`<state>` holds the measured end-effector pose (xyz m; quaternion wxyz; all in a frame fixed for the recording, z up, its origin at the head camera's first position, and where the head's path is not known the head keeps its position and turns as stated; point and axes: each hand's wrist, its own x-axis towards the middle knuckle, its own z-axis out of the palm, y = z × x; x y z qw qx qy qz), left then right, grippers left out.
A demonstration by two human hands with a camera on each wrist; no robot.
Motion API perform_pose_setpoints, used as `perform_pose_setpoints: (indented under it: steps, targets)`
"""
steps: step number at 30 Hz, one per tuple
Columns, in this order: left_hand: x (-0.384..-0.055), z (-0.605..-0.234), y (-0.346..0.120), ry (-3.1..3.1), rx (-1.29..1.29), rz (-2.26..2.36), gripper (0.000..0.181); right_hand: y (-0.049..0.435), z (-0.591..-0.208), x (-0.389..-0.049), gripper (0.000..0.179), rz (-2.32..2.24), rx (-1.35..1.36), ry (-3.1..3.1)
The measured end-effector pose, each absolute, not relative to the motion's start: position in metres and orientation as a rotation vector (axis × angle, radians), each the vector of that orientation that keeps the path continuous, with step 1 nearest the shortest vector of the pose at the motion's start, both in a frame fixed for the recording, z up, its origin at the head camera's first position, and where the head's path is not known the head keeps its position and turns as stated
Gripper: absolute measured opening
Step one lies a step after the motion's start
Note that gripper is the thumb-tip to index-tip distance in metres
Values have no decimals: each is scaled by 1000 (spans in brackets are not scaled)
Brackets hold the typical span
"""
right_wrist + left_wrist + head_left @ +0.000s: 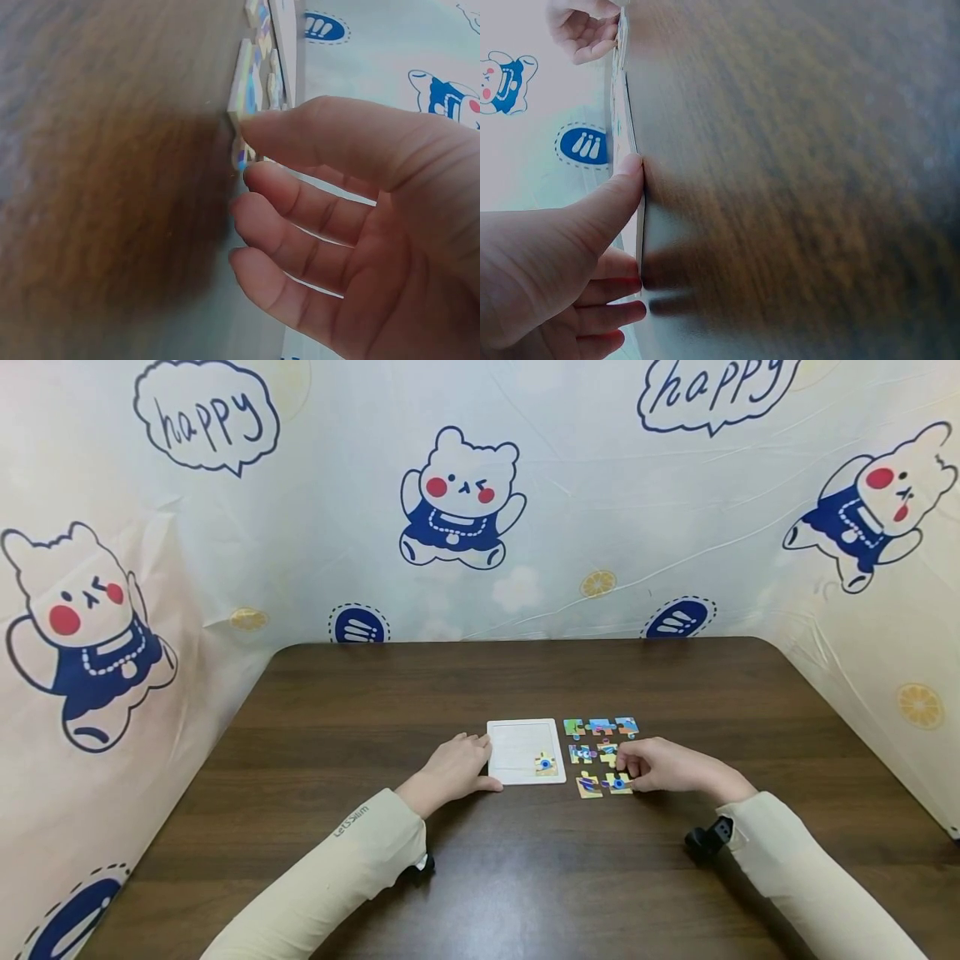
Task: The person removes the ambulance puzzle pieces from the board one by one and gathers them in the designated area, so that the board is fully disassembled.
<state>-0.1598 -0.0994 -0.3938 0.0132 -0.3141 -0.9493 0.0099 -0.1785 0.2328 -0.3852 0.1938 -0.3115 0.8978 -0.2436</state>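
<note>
A shallow white puzzle tray (517, 752) lies on the table, with one yellow and blue puzzle piece (545, 764) in its front right corner. My left hand (453, 768) grips the tray by its front left corner, its thumb (622, 180) at the front edge and its fingers along the left side. Right of the tray, my right hand (663, 768) is down at loose puzzle pieces, with curled fingers (274, 187) partly covering them. Its thumb tip touches a yellow piece with a blue disc (618, 783). Whether thumb and forefinger pinch a piece, I cannot tell.
A row of several puzzle pieces (600, 727) lies behind the right hand. Nearer are a piece with blue and purple (581, 754), a yellow piece (607, 755) and another yellow piece (588, 785). Beyond the dark wooden table (480, 685) hangs a printed curtain (570, 527).
</note>
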Motion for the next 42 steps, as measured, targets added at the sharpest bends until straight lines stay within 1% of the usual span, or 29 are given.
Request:
perform_pose_setpoints:
  steps: [7,19,29,42]
  targets:
    - [-160,-395,-99,-2956,-972,32,59,225,-376,-180,19,-747,-891,2524]
    - [-160,-396,-100,-2945,-986,19,57,204,-378,-186,14,-794,-992,2608]
    - [-161,-397,-101,-2924,-1007,9,58,179,-375,-188,17,-840,-1027,2609]
    - [-160,-395,-100,-2934,-995,5,57,151,-380,-189,27,-742,-1110,2614]
